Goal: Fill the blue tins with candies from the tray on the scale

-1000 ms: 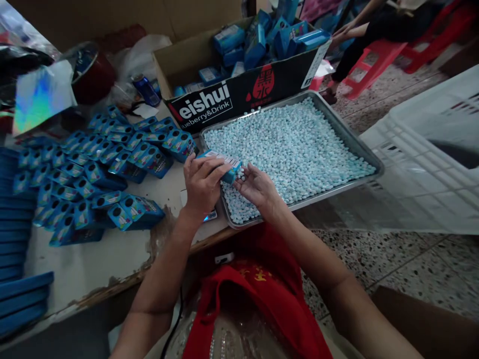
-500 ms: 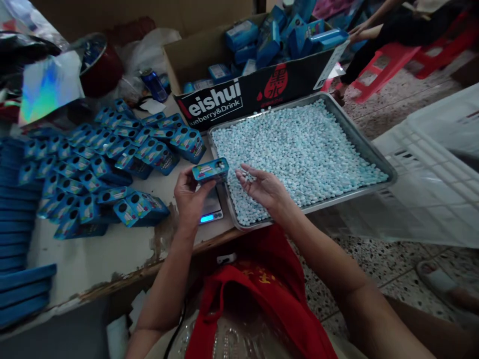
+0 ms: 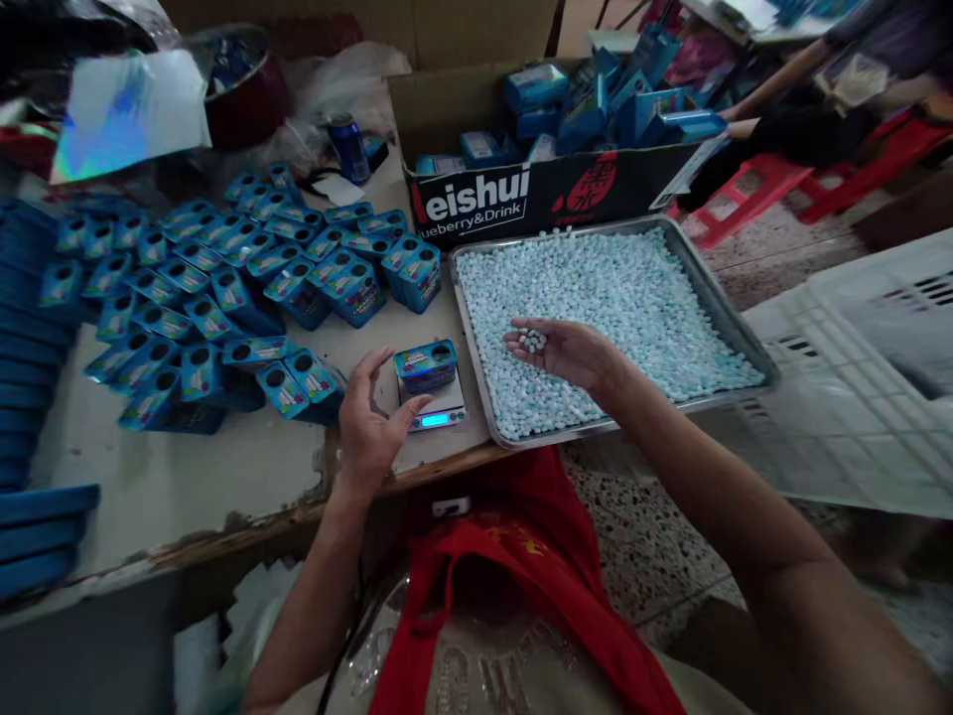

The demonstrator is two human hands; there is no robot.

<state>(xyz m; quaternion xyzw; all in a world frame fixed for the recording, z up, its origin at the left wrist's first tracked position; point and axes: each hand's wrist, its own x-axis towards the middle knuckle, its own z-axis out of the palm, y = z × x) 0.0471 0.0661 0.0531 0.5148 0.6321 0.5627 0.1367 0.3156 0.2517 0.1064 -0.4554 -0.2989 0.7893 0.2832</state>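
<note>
A small blue carton (image 3: pixel 426 365) with a dark round hole in its top stands on a digital scale (image 3: pixel 439 419) whose display glows blue. Just left of it is my left hand (image 3: pixel 372 412), open, thumb and fingers spread around the carton without gripping it. My right hand (image 3: pixel 570 353) is palm up over the metal tray (image 3: pixel 759 357), with a small heap of pale candies (image 3: pixel 531 341) lying in its cupped fingers. White and light-blue candies (image 3: pixel 617 288) cover the tray in a thick layer.
Many similar blue cartons (image 3: pixel 215 268) crowd the table's left, beside stacked blue pieces (image 3: pixel 30 367). Behind the tray stands a printed cardboard box (image 3: pixel 476 204) of blue packs. A blue can (image 3: pixel 348 149), white plastic crates (image 3: pixel 856 367), red stools (image 3: pixel 751 194) and another person's arm (image 3: pixel 781 79) are around.
My left hand has set the carton down on the scale and opened. My right hand has moved right, away from the carton, its palm turned up with candies in it. The view has shifted slightly.
</note>
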